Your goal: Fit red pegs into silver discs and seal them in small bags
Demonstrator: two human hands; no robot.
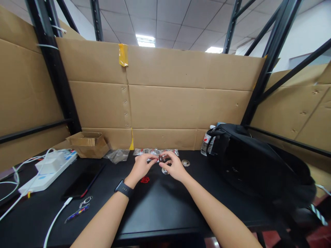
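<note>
My right hand [175, 167] is closed, with thumb and fingers around a small dark, shiny round piece [161, 158]. My left hand [142, 166], with a black watch on its wrist, has its fingertips pinched together right beside that piece. What the left fingertips hold, if anything, is too small to make out. Just under the right thumb lies a small clear, silvery round part [164, 171], partly covered. A round disc with a ring-like rim [185, 163] rests to the right. Thin red loops [145, 179] lie below the left hand. Behind both hands are clear plastic packets [146, 151] with small items inside.
At left are a cardboard box [88, 144], a crumpled clear bag [118, 156], a phone [83, 181], a power strip [53, 172] with cables, and a keyring [80, 210]. A black backpack [256, 168] and water bottle [207, 143] stand right. Cardboard walls surround the black table [160, 213].
</note>
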